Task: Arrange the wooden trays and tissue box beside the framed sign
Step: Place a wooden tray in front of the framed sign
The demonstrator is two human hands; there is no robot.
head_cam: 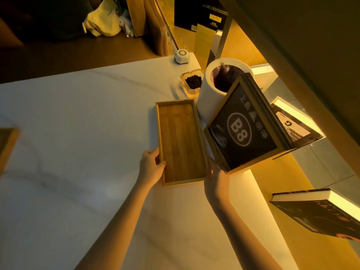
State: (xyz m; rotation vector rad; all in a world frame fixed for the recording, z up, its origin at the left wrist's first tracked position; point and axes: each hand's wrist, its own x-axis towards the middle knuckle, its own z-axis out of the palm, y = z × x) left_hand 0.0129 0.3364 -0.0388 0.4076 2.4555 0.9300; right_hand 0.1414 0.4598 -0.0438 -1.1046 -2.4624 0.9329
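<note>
Gripping the tray (181, 141) at frame center, beside the sign (243, 129): left hand (151, 168) pinching its left rim, right hand (215, 182) touching its lower right corner, fingers partly hidden, grip unclear.

You see a matt, grained wooden tray (180, 141) on a smooth white marble-look table (78, 114); at two o'clock, a glossy, wood-framed sign (241, 129).

a café: framed sign (241, 131) numbered b8, ashtray (191, 82), call button (181, 56) on the table (78, 133).
</note>
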